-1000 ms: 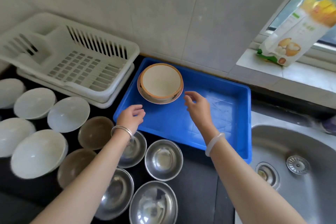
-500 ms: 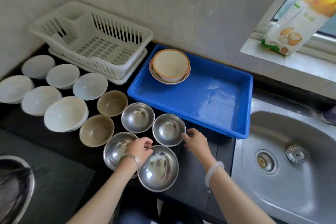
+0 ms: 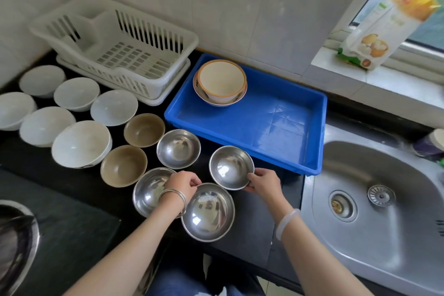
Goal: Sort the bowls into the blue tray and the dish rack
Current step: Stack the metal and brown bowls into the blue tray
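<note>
Several steel bowls stand on the black counter in front of me. My right hand [image 3: 264, 182] grips the near right rim of one steel bowl [image 3: 230, 166], next to the blue tray [image 3: 283, 125]. My left hand [image 3: 183, 184] pinches the far rim of the nearest steel bowl [image 3: 209, 214] and partly covers another steel bowl [image 3: 149, 190]. An orange-rimmed cream bowl [image 3: 221, 79] sits stacked in a second bowl in the tray's far left corner. The white dish rack [image 3: 115, 48] holds nothing. Two brown bowls [image 3: 144, 128] and several white bowls [image 3: 79, 142] stand to the left.
A steel sink [image 3: 374, 199] lies right of the counter. A carton [image 3: 374, 38] stands on the window ledge. A dark pan rim [image 3: 14, 243] shows at the lower left. The tiled wall runs behind the rack and tray.
Both hands have come back from the tray down to the steel bowls. The right hand has closed on the right bowl's rim, the left on the nearest bowl's rim.
</note>
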Tool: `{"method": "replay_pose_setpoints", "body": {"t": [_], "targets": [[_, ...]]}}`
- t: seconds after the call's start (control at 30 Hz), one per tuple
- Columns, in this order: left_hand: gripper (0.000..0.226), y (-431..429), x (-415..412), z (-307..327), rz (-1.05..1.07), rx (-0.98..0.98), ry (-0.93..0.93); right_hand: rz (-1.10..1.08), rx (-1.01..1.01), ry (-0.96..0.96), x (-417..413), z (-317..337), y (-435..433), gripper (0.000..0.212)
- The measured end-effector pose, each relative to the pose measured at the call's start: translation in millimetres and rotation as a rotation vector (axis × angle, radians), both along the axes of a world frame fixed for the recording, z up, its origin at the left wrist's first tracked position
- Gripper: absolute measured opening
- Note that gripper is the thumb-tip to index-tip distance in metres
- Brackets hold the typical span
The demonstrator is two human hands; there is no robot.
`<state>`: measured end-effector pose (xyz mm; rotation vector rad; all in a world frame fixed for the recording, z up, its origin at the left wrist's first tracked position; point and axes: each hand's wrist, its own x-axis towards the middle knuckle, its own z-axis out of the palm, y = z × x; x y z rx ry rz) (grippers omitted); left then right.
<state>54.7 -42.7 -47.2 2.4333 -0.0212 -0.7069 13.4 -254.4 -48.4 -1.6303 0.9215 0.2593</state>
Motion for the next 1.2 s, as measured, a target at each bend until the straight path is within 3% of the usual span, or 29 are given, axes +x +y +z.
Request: {"method": "replay_pose_setpoints", "body": {"t": [0.43, 0.7, 0.93, 1.2], "targets": [[0.014, -29, 18, -9, 0.234, -0.211, -0.020, 0.120, -0.270, -0.002, -20, 32, -21, 0.013], [0.031, -26, 13, -20, 0.426, -0.534, 0.230, 0.144, -0.318, 0.011, -16, 17, -9, 0.009], [0.042, -26, 7, -23, 0.409, -0.577, 0.305, 0.136, -0.360, 0.020, -16, 3, -10, 0.009], [0.039, -28, 6, -26, 0.496, -0.665, 0.387, 0.093, -0.170, 0.059, -13, -12, -13, 0.011]]}}
